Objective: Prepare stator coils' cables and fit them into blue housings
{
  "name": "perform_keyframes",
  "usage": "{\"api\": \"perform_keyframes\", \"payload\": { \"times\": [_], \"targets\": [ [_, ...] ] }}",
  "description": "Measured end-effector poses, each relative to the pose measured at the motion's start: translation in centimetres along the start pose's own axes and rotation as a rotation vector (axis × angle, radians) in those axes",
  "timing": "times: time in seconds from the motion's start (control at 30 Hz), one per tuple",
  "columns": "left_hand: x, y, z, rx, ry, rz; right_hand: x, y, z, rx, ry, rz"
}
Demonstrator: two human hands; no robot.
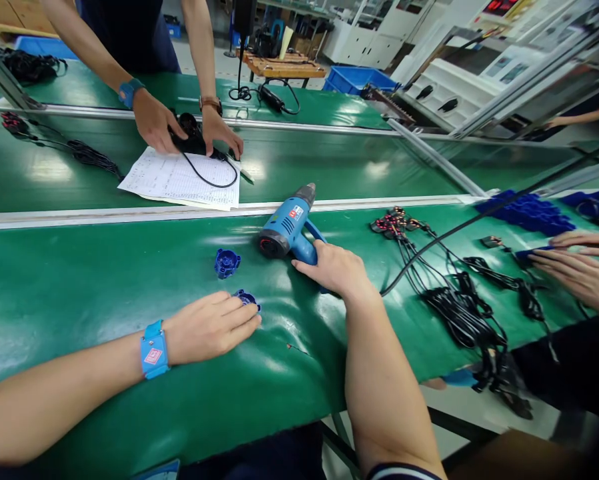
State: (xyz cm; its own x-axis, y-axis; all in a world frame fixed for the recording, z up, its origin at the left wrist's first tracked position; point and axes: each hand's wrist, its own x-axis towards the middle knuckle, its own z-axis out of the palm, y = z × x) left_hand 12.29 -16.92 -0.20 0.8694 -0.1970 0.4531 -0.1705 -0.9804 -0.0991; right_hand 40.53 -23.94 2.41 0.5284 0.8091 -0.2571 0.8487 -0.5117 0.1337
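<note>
My left hand (212, 328), with a blue strap on its wrist, reaches over a round blue plastic part (246, 298). Its fingertips are on that part and cover some of it. A second blue plastic part (226, 263), open side up, sits just beyond on the green mat (104, 280). My right hand (335, 270) is closed around the handle of a blue heat gun (288, 223). The gun lies on its side, its metal nozzle pointing away from me. A tiny thin wire piece (298, 349) lies between my forearms.
Bundled black cables (459, 310) lie to the right, near a co-worker's hands (579, 263) and a pile of blue parts (526, 212). Across the table, another person's hands (154, 123) handle a black device over paper sheets (179, 177). A dark cord (449, 233) crosses the right side.
</note>
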Motion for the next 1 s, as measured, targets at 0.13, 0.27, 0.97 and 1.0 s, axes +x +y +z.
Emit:
{"api": "perform_keyframes", "payload": {
  "times": [0.13,0.27,0.97,1.0],
  "targets": [
    [0.0,-0.4,0.1,0.065,-0.031,-0.070,-0.4,1.6,-0.5,-0.017,-0.102,0.068],
    [-0.1,-0.6,0.2,0.089,-0.032,-0.127,-0.3,2.7,-0.2,-0.019,-0.116,0.114],
    [-1.0,-1.9,2.0,0.043,-0.162,-0.426,0.3,3.7,0.9,0.080,0.067,0.081],
    [-1.0,-1.9,2.0,0.033,-0.161,-0.420,0.5,3.8,1.2,0.100,0.098,0.056]
  ]
}}
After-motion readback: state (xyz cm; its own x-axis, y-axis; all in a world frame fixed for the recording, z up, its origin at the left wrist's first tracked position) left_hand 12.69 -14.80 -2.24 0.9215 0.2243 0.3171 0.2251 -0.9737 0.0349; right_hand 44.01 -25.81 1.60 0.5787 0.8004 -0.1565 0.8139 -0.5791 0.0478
